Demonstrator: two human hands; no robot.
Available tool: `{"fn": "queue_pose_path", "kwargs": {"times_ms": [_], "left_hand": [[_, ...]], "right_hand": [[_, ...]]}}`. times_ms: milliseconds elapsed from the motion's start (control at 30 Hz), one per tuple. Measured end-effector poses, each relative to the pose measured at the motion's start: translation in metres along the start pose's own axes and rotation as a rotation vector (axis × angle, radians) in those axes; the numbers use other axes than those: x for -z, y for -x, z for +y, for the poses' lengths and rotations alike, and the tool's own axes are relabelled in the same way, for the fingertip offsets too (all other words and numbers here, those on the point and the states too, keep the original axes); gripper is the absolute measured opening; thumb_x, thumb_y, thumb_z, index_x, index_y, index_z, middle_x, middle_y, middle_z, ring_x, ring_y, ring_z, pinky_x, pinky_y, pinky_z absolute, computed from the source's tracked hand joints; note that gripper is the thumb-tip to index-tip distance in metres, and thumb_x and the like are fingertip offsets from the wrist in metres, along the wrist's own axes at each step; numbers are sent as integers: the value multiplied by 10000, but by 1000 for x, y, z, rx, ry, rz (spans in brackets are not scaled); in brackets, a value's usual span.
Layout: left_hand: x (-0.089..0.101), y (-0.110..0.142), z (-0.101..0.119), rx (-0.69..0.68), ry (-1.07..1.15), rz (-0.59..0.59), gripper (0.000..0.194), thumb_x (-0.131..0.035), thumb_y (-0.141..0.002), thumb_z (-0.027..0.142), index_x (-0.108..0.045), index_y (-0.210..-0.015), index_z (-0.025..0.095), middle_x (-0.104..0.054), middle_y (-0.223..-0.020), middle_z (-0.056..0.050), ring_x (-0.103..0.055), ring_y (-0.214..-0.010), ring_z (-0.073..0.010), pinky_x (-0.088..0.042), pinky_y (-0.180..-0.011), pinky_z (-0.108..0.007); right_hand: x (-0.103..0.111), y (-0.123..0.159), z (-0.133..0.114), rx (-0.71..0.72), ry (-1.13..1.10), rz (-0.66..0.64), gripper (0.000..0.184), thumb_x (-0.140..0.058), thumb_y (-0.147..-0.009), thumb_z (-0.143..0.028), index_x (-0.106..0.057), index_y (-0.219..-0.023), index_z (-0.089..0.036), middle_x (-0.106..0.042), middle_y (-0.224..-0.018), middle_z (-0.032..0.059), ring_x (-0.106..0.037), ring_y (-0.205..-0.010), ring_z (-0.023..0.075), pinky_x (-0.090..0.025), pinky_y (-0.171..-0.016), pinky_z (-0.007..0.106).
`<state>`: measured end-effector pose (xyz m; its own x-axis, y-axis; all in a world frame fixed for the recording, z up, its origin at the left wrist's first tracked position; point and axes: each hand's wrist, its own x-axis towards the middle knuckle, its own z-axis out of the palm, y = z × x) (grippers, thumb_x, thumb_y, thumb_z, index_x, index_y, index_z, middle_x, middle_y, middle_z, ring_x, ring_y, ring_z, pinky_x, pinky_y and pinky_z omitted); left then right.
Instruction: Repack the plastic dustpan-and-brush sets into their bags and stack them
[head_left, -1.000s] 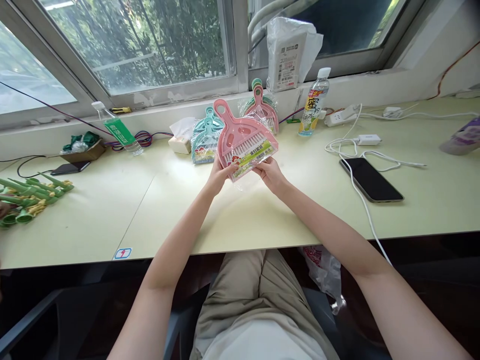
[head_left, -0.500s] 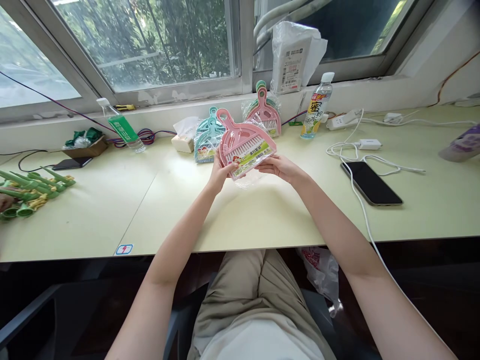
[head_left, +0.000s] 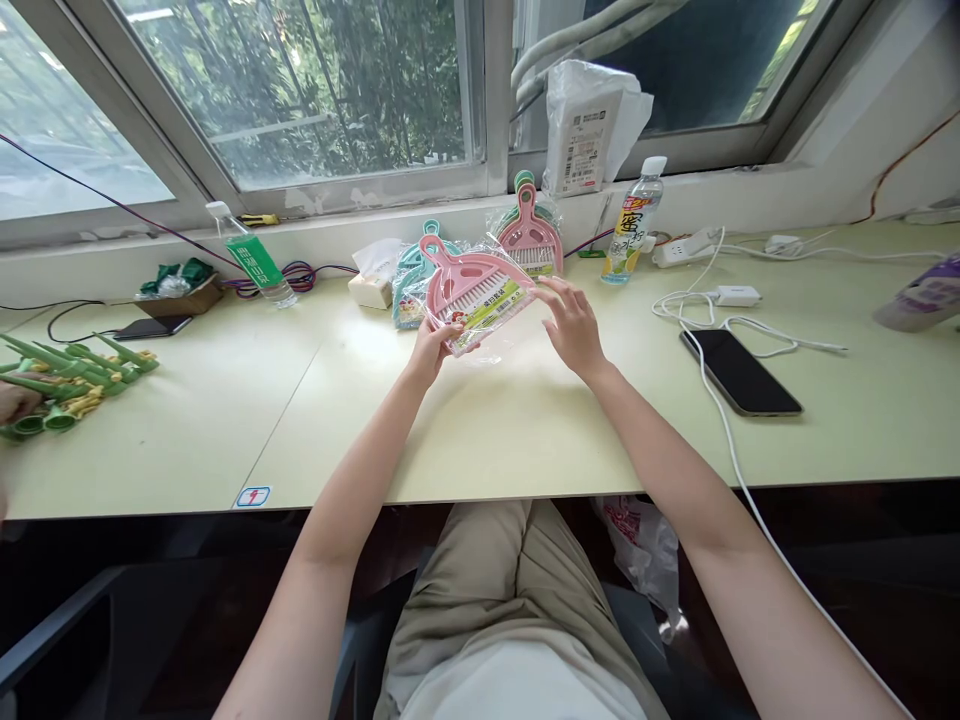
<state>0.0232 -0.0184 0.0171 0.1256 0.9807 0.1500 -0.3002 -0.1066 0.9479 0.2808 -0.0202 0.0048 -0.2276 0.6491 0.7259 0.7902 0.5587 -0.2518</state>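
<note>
One pink dustpan set [head_left: 480, 295], wrapped, above the bench [head_left: 480, 440] before the blue dustpan sets [head_left: 409, 290], lower left edge pinched by left hand [head_left: 430, 350]; right hand [head_left: 571, 325], fingers loosely spread, at its right corner.

On the tabletop [head_left: 480, 430], the tissue pack [head_left: 371, 290] sits left of the wrapped dustpan set [head_left: 480, 295], with another stack of dustpans [head_left: 529, 235] behind it. Farther right stands a bottle [head_left: 631, 225], behind and left of the phone [head_left: 741, 372].
</note>
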Motion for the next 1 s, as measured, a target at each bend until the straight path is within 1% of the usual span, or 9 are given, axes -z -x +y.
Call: {"fn": "queue_pose_path", "kwargs": {"times_ms": [133, 200, 333, 400, 533, 667, 800, 900, 1000], "left_hand": [[-3, 1, -1, 57, 0, -42, 485, -714, -594, 175, -583, -1060, 140, -716, -1018, -84, -694, -962, -264, -618, -895, -530], [-5, 2, -1, 76, 1, -54, 478, -720, -588, 176, -594, -1047, 135, -723, -1004, -84, -697, -960, -268, -621, -894, -530], [-2, 2, -4, 94, 33, -72, 518, -708, -608, 183, -598, -1112, 144, -727, -999, -74, -702, -984, -267, -618, -913, -517], [2, 0, -5, 108, 31, -65, 490, -696, -623, 187, -603, -1101, 137, -727, -987, -80, -705, -977, -269, -618, -910, -517], [8, -3, -7, 169, 25, -64, 418, -676, -639, 169, -619, -1051, 122, -727, -1014, -106, -709, -969, -276, -618, -905, -516], [7, -1, -5, 227, 11, -103, 420, -676, -668, 195, -641, -1079, 120, -731, -1051, -119, -715, -973, -288, -614, -912, -508], [3, 3, -5, 264, -23, -225, 474, -683, -686, 191, -633, -1153, 133, -718, -1117, -127, -732, -910, -281, -600, -930, -528], [-3, 6, -8, 266, -17, -289, 521, -704, -687, 197, -609, -1197, 153, -711, -1152, -116, -737, -823, -252, -622, -878, -517], [-9, 9, -10, 285, -18, -316, 526, -730, -686, 225, -594, -1189, 153, -725, -1119, -110, -736, -724, -235, -646, -804, -476]], "right_hand": [[4, -2, 6, -56, -27, 95, 586, -574, -914, -210, -419, -1467, -325, -415, -1540, 66, -366, -1435, 323, -357, -1157, 591], [6, -3, 8, -53, -49, 80, 558, -591, -920, -243, -453, -1450, -350, -446, -1523, 49, -374, -1430, 323, -354, -1165, 581], [6, -3, 9, -32, -86, 27, 512, -567, -938, -217, -512, -1415, -392, -497, -1502, -14, -393, -1428, 270, -359, -1179, 528], [4, -3, 9, -33, -133, 27, 456, -567, -943, -225, -568, -1368, -390, -528, -1480, -25, -415, -1417, 253, -372, -1170, 521], [-1, -5, 7, -82, -251, 50, 260, -594, -942, -288, -718, -1159, -358, -640, -1357, -6, -504, -1341, 251, -406, -1131, 522], [-3, -8, 3, -159, -360, 129, 204, -567, -958, -323, -761, -1021, -322, -720, -1213, 9, -610, -1196, 236, -442, -1084, 484], [-9, -7, 2, -264, -385, 240, 235, -552, -957, -354, -761, -892, -269, -740, -1122, 43, -641, -1121, 232, -469, -1035, 450], [-15, -4, 4, -307, -396, 320, 254, -549, -951, -372, -753, -867, -244, -733, -1086, 62, -649, -1091, 229, -485, -1003, 427], [-17, -2, 3, -324, -358, 357, 282, -525, -957, -406, -750, -906, -243, -720, -1094, 68, -646, -1086, 236, -487, -993, 432]]}}
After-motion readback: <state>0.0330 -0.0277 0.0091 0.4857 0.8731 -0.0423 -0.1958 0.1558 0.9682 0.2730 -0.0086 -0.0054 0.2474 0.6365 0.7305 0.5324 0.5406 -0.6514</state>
